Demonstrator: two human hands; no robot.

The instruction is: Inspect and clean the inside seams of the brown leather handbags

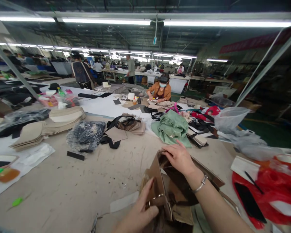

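Observation:
A brown handbag (156, 184) stands with its top gaping at the table's front edge, its dark lining showing inside. My left hand (142, 207) grips the bag's near left side, thumb and fingers on either side of metal fittings. At the far corner, my right hand (179, 158) holds the rim, some fingertips bent over inside the opening. Down in the bag's front part lies a tan piece (182, 214). Left of the bag are a pale strip (124, 202) and a metal tool (94, 223), partly cut off by the frame.
Beyond the bag lies green cloth (172, 126). Stacked beige panels (64, 120), a plastic-wrapped black bundle (86, 136) and black straps (111, 142) sit further left. On the right are red plastic (278, 181) and a black phone (249, 200). A co-worker (161, 89) sits across the table.

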